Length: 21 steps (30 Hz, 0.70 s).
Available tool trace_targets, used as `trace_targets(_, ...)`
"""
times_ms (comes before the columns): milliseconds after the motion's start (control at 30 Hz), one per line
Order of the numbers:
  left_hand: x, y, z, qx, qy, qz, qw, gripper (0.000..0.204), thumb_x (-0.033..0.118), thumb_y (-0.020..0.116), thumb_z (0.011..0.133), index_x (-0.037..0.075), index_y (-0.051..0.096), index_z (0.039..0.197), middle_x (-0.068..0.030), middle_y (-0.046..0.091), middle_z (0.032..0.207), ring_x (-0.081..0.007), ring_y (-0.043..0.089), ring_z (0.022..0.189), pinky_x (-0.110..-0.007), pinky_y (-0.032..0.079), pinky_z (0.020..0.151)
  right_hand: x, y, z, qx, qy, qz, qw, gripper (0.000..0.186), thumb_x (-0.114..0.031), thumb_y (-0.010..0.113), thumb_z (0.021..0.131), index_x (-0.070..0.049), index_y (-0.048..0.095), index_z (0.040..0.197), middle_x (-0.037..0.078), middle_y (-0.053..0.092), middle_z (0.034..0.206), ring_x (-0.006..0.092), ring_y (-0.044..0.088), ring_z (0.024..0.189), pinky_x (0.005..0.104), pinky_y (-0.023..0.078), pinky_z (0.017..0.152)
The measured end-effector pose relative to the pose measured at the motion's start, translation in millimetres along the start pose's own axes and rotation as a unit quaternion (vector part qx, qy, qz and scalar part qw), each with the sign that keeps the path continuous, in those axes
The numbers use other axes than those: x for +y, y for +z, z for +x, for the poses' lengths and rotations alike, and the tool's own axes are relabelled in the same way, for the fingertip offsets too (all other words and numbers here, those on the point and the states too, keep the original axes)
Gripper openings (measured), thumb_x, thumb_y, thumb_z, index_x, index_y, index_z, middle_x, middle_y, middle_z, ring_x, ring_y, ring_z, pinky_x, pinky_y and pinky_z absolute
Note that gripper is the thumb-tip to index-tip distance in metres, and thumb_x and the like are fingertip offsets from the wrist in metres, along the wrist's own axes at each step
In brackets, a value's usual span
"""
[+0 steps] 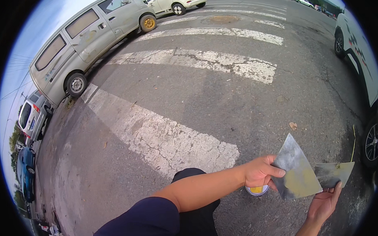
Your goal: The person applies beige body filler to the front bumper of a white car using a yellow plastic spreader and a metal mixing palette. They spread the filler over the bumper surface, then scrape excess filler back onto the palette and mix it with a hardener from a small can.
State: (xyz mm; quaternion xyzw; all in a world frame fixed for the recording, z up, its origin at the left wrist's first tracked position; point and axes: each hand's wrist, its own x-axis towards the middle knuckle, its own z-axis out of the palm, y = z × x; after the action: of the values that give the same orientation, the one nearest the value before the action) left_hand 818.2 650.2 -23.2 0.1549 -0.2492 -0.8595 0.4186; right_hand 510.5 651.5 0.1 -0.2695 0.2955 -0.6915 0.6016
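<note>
In front of me at the lower right, my left hand pinches a flat grey plate by its left edge, thumb on top. A yellowish smear covers the lower part of this plate, and its upper corner points away from me. Close beside it, my right hand grips a second, smaller grey plate from below, with fingers along its underside. That one has a dull yellow-green patch on its right side. The two plates meet or overlap near the right fingertips. Below my left hand, a round tin with yellow in it is partly hidden.
Cracked asphalt carries worn white stripes. A grey van is parked at the left, with a white car beyond it. A white vehicle stands close on the right, its wheel near my right hand. A dry leaf lies ahead.
</note>
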Motion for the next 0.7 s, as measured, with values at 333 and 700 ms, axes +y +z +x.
trace_targets(333, 21, -3, 8, 0.116, 0.042, 0.139, 0.983, 0.032, 0.009, 0.066, 0.097, 0.007, 0.059, 0.129, -0.0078, 0.069, 0.113, -0.0188, 0.071, 0.096, -0.037, 0.064, 0.068, 17, 41, -21, -0.148, 0.010, -0.245, 0.958, 0.025, -0.023, 0.054, 0.108, -0.001, 0.066, 0.111, 0.012, 0.073, 0.110, 0.0186, 0.072, 0.089, 0.0325, 0.059, 0.068)
trace_targets(700, 5, -6, 32, 0.269, 0.126, 0.061, 0.953, 0.036, -0.001, 0.060, 0.096, -0.001, 0.055, 0.131, -0.0155, 0.068, 0.122, -0.0294, 0.068, 0.115, -0.050, 0.056, 0.097, 64, -4, 22, 0.124, -0.034, -0.378, 0.917, 0.025, -0.013, 0.061, 0.103, 0.000, 0.065, 0.124, 0.000, 0.070, 0.101, 0.0079, 0.061, 0.088, 0.0300, 0.051, 0.078)
